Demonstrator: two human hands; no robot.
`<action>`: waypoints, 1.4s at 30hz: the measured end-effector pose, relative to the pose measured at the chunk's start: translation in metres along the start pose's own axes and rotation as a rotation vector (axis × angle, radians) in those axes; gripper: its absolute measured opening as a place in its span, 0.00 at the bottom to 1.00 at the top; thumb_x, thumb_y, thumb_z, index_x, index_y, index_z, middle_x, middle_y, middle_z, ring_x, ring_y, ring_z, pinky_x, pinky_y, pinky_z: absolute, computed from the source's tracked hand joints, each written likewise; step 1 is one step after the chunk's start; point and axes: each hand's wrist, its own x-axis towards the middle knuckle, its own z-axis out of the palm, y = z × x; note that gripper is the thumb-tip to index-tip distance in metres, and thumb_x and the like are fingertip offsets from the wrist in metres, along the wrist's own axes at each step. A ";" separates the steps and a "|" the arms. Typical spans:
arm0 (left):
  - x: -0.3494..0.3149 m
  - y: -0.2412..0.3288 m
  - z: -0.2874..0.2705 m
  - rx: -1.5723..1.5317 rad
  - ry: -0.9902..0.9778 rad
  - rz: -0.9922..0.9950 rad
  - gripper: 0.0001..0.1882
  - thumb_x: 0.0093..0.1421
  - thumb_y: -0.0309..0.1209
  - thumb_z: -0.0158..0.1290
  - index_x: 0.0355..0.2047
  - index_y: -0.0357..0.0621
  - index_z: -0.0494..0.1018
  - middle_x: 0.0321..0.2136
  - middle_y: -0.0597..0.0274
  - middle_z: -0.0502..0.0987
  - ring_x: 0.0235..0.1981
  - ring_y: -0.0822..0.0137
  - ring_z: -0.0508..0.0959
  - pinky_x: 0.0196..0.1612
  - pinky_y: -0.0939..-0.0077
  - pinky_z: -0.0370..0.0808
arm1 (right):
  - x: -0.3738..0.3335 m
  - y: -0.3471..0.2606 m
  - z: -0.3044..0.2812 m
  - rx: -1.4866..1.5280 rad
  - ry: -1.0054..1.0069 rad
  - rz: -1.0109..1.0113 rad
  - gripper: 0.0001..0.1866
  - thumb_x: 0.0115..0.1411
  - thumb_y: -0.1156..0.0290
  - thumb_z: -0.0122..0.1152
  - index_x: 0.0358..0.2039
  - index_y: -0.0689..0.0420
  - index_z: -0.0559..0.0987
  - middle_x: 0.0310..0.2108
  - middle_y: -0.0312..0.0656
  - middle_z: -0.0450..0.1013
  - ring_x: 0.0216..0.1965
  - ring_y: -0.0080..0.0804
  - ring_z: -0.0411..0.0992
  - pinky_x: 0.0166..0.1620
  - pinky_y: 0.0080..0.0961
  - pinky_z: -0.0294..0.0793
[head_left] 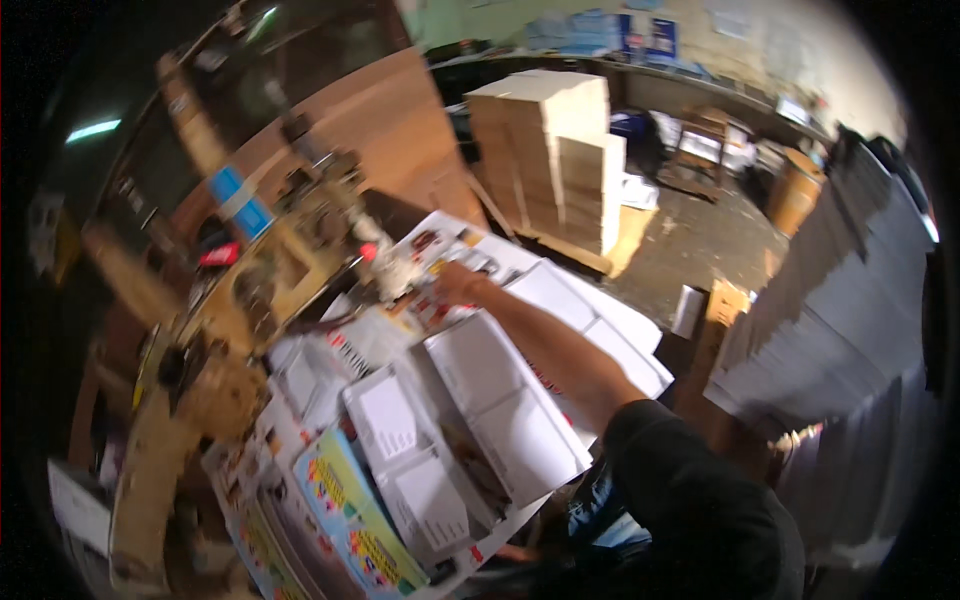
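Observation:
My right hand [460,283] reaches from a dark sleeve across to the far end of a printed board table [625,325], beside the machine's whitish working head [397,275]. Its fingers look bent downward, but blur hides whether they hold anything. Beneath my forearm lie white folded cartons [505,400]. A second white carton piece [415,460] rests to their left, followed by a yellow and blue printed carton [355,510]. At the lower edge, a sliver of skin, apparently my left hand [515,553], shows by the table's near edge; its fingers are hidden.
A brown, worn machine [215,390] with levers stands along the left. Behind it leans a large brown board [380,130]. Tall pale stacks of board [540,150] stand beyond the table. Grey sheets [830,290] rise in a stack at right, and a brown drum [797,190] stands farther back.

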 end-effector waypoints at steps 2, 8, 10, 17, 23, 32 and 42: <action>0.022 0.007 0.004 0.012 -0.079 0.032 0.15 0.50 0.28 0.63 0.39 0.35 0.76 0.39 0.52 0.79 0.42 0.63 0.78 0.47 0.70 0.73 | -0.017 0.027 0.028 0.406 0.220 0.219 0.13 0.48 0.54 0.65 0.33 0.43 0.86 0.32 0.43 0.78 0.39 0.42 0.77 0.46 0.32 0.76; 0.031 0.017 -0.007 0.032 -0.115 0.086 0.16 0.50 0.27 0.63 0.38 0.35 0.76 0.39 0.52 0.78 0.42 0.63 0.78 0.47 0.70 0.73 | -0.019 0.001 -0.008 0.599 0.275 0.439 0.24 0.37 0.65 0.71 0.36 0.64 0.79 0.38 0.58 0.76 0.42 0.50 0.76 0.45 0.33 0.78; 0.031 0.018 -0.007 0.025 -0.137 0.109 0.16 0.50 0.27 0.64 0.38 0.35 0.76 0.39 0.52 0.78 0.42 0.63 0.78 0.47 0.70 0.73 | -0.019 0.003 -0.014 0.619 0.286 0.486 0.29 0.32 0.66 0.74 0.37 0.67 0.78 0.38 0.60 0.76 0.43 0.53 0.76 0.44 0.35 0.79; 0.017 0.037 -0.007 -0.006 -0.173 0.236 0.16 0.49 0.27 0.64 0.38 0.35 0.76 0.39 0.52 0.78 0.42 0.63 0.78 0.47 0.70 0.73 | -0.017 0.005 0.000 0.638 0.318 0.512 0.24 0.40 0.70 0.68 0.39 0.67 0.76 0.41 0.62 0.74 0.43 0.54 0.76 0.45 0.38 0.78; 0.021 0.136 -0.024 0.125 0.283 0.397 0.18 0.58 0.32 0.59 0.44 0.31 0.76 0.43 0.48 0.78 0.41 0.64 0.79 0.49 0.72 0.72 | -0.043 0.001 -0.023 0.446 0.313 0.338 0.16 0.48 0.73 0.59 0.38 0.66 0.77 0.40 0.59 0.75 0.40 0.53 0.77 0.44 0.39 0.78; 0.079 0.180 -0.038 -0.419 0.711 0.679 0.19 0.68 0.29 0.44 0.56 0.29 0.68 0.55 0.46 0.72 0.52 0.68 0.73 0.56 0.78 0.66 | -0.274 -0.140 -0.186 0.936 0.929 0.138 0.09 0.54 0.73 0.63 0.35 0.61 0.83 0.32 0.49 0.79 0.38 0.44 0.77 0.40 0.32 0.75; 0.061 0.150 -0.006 -0.190 0.533 0.742 0.18 0.66 0.22 0.44 0.56 0.31 0.67 0.54 0.48 0.72 0.51 0.64 0.74 0.51 0.75 0.71 | -0.352 -0.229 -0.146 1.412 0.650 0.140 0.17 0.67 0.73 0.48 0.52 0.69 0.73 0.51 0.53 0.73 0.56 0.43 0.67 0.61 0.39 0.60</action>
